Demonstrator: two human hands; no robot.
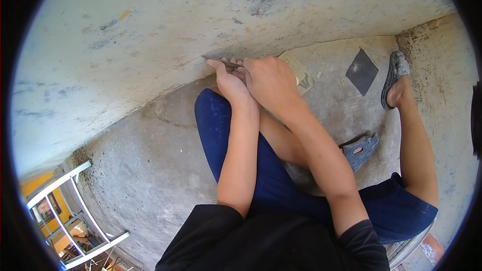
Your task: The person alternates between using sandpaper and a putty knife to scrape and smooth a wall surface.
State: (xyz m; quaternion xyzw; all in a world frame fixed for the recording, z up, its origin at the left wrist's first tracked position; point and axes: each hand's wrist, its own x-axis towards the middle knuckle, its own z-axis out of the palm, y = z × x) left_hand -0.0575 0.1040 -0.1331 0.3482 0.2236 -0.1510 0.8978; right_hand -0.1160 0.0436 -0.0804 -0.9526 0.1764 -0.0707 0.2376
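Observation:
My right hand (pixel 271 78) is closed on the handle end of a thin, dark, pointed tool (pixel 223 62). The tool's tip points left, close to the foot of the pale, scuffed wall (pixel 150 35). My left hand (pixel 231 81) is just beside it, palm up, with the thumb along the tool and the other fingers curled near my right hand. Both hands are close together, low by the wall, and their fingers look dusty. What part of the tool lies inside my right hand is hidden.
On the grey floor (pixel 150 155) lie a dark diamond-shaped piece (pixel 362 72) and a cream item with markings (pixel 304 78), partly behind my right hand. My sandalled feet (pixel 396 78) are at the right. A white metal frame (pixel 75 216) stands at the lower left.

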